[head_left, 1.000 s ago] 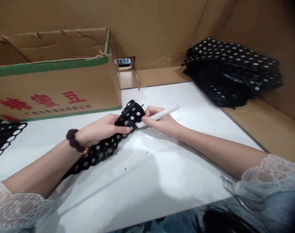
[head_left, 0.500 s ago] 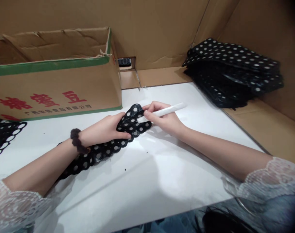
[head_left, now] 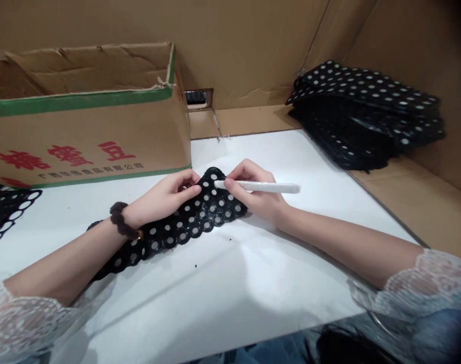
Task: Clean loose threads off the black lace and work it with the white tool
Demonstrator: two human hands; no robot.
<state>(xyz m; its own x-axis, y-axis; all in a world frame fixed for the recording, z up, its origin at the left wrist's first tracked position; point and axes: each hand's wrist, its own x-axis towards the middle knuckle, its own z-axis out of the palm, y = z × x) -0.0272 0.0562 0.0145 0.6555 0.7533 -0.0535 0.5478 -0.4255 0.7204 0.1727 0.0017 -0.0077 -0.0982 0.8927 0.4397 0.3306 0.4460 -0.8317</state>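
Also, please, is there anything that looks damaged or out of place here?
The cardboard box looks torn at its near right rim corner; dark specks stand out like debris on the white table.

Black strip (head_left: 194, 217), white-dotted

Left hand (head_left: 165, 198) pinching — right hand (head_left: 260, 197) curled — forearms (head_left: 336, 240) angled inward.

Carton (head_left: 147, 131), front panel: large red characters (head_left: 65, 156) read 糖蜜豆; a red marking (head_left: 16, 183) at the panel's lower left is not legible. Below the large characters, smaller dark print (head_left: 90, 172) reads 广西…食品有限公司, two characters after 广西 unclear.
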